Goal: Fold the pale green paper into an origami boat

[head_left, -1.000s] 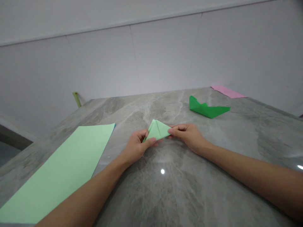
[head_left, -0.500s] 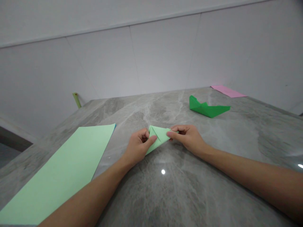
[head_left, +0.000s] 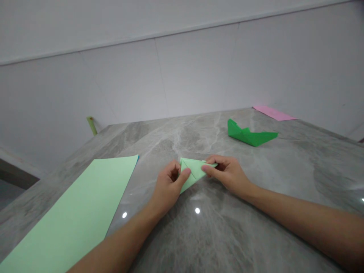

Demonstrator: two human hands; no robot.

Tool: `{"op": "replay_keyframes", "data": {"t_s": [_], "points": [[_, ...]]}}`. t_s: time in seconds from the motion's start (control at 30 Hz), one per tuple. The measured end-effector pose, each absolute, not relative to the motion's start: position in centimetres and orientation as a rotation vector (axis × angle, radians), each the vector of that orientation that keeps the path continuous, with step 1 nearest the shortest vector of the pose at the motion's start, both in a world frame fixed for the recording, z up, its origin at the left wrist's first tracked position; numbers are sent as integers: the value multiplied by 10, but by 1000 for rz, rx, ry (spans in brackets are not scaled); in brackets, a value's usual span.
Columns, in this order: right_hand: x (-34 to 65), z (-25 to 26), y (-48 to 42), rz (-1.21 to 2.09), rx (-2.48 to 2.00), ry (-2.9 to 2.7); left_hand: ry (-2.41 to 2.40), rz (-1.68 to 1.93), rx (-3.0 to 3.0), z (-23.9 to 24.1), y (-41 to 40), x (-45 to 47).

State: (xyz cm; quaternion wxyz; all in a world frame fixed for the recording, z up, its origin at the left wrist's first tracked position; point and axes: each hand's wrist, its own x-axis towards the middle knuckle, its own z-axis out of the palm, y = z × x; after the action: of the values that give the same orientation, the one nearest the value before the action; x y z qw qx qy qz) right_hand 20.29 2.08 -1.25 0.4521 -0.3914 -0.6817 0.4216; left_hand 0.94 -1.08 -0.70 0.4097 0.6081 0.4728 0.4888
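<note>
A small folded light green paper (head_left: pixel 193 171) lies between my two hands just above the grey marble table (head_left: pixel 241 227). My left hand (head_left: pixel 169 185) pinches its left side, thumb on top and fingers curled behind. My right hand (head_left: pixel 227 173) pinches its right corner with thumb and forefinger. The paper forms a flat triangular shape with a crease across it, its lower tip pointing down toward the table.
A flat light green sheet (head_left: pixel 76 216) lies at the left, with a blue edge showing under its far corner. A dark green folded paper boat (head_left: pixel 250 134) sits at the back right, a pink sheet (head_left: pixel 273 113) beyond it. A white wall borders the table.
The folded paper has turned and flattened between my hands, from a raised tent shape to a low triangle. Both hands stay pinched on it and shifted slightly nearer.
</note>
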Motion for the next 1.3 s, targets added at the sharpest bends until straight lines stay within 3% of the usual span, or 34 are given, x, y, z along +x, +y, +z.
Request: {"op": "replay_keyframes", "data": {"t_s": [0.4, 1.1, 1.3], "points": [[201, -12, 17, 1176, -937, -1628, 1260, 1185, 1627, -9, -14, 8], [197, -11, 11, 1074, -1022, -1548, 1269, 1241, 1669, -3, -18, 12], [196, -12, 14, 1178, -867, -1428, 1253, 1260, 1704, -4, -18, 12]]}}
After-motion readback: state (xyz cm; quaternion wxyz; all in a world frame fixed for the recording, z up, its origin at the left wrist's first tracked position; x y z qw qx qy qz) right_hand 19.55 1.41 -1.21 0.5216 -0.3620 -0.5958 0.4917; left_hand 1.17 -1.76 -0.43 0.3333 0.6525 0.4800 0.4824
